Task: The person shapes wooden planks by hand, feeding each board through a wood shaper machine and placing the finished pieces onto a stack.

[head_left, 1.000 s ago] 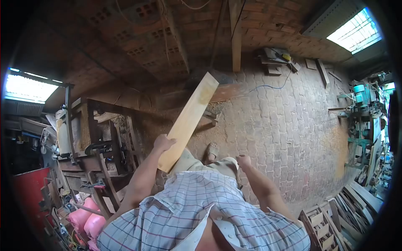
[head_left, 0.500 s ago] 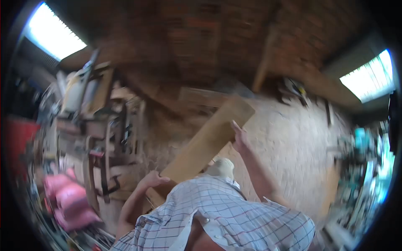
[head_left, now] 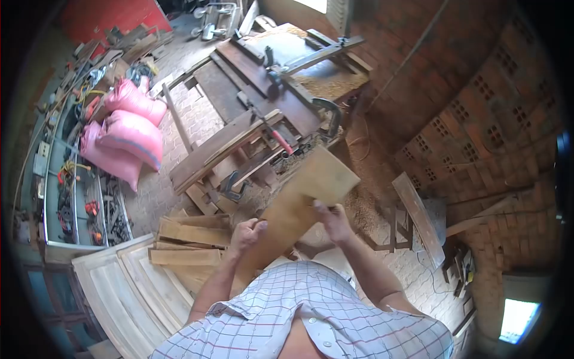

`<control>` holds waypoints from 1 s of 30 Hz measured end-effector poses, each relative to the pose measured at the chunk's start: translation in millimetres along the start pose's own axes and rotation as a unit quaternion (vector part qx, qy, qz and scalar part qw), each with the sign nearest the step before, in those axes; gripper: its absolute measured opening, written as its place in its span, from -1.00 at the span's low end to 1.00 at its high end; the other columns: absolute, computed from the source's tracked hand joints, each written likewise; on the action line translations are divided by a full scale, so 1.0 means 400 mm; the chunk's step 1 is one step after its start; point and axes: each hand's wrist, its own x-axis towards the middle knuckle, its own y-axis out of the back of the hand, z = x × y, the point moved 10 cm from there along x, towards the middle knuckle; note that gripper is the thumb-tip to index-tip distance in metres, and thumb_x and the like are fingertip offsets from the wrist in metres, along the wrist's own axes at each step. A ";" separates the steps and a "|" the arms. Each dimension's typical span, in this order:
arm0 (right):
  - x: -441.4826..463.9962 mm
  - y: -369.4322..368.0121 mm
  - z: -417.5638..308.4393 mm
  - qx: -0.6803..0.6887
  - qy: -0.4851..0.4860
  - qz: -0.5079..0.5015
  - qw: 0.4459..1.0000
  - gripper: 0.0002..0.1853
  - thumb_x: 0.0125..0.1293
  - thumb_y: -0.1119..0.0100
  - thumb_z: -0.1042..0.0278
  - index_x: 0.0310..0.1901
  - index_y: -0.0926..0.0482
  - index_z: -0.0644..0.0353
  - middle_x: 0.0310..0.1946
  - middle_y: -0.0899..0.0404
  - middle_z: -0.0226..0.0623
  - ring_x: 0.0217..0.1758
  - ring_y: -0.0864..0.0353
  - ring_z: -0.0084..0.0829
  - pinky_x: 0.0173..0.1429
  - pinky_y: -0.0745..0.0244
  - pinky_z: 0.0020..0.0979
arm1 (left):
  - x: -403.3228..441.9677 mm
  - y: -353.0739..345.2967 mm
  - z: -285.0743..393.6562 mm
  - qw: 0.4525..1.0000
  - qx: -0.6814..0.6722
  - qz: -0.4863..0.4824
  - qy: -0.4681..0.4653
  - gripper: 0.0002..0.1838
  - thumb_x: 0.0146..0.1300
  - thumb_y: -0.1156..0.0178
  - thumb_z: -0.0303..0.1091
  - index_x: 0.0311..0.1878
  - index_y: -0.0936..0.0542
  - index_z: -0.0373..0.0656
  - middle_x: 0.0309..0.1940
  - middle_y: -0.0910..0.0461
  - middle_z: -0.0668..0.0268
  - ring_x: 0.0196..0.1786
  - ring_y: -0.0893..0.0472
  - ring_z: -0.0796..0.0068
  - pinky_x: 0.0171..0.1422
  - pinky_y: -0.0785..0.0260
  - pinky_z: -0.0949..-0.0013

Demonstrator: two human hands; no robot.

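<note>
The left hand (head_left: 245, 236) and right hand (head_left: 336, 224) are gripping the plank (head_left: 320, 176), which is running seven to one o'clock, the right nearer its far end.

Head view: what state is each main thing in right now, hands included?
Wooden board, held in both hands, slanting across the view
Left hand, closed on the board's left edge
Right hand, gripping the right edge, thumb on the face
Pink sacks, bulging, piled together
Short planks, stacked
Workbench, partly strewn with sawdust
Red-handled clamp, cannot tell whether tightened
</note>
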 end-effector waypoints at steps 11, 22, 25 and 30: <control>0.423 -0.162 -0.108 -0.255 0.129 -0.013 0.958 -0.49 0.37 -0.43 0.31 0.31 -0.59 0.25 0.00 -0.79 -0.06 0.05 -0.79 -0.24 0.16 -0.65 -0.28 | -0.046 0.280 -0.386 0.963 -0.055 0.220 0.148 -0.28 0.57 -0.09 0.27 -0.38 -0.50 -0.34 -0.57 -0.27 0.29 -0.37 -0.28 0.51 -0.30 -0.27 0.15; 0.805 -0.240 -0.032 -0.523 -0.036 -0.142 0.840 -0.52 0.41 -0.26 0.05 0.22 -0.54 0.19 -0.11 -0.73 0.17 0.01 -0.71 0.22 0.12 -0.60 0.07 | 0.167 0.626 -0.353 0.918 0.130 0.273 0.257 -0.22 0.56 -0.03 0.32 -0.44 -0.50 -0.35 -0.62 -0.38 0.05 -0.45 -0.34 0.27 -0.25 -0.31 0.00; 0.817 -0.221 -0.032 -0.518 -0.052 -0.174 0.836 -0.59 0.41 -0.21 0.07 0.12 -0.52 0.18 -0.13 -0.72 0.19 0.01 -0.69 0.27 0.10 -0.57 0.14 | 0.304 0.731 -0.338 0.929 0.173 0.216 0.246 -0.21 0.55 0.00 0.33 -0.28 -0.68 -0.36 -0.50 -0.60 -0.13 -0.41 -0.60 0.08 -0.15 -0.43 -0.03; 0.750 -0.226 -0.042 -0.453 -0.076 -0.208 0.864 -0.68 0.39 -0.15 0.11 -0.02 -0.51 0.19 -0.12 -0.71 0.19 0.01 -0.69 0.25 0.08 -0.53 0.15 | 0.632 0.800 -0.289 0.944 0.261 0.094 0.178 -0.27 0.54 -0.03 0.31 -0.12 -0.74 -0.31 -0.37 -0.70 -0.15 -0.26 -0.75 0.08 -0.07 -0.51 0.04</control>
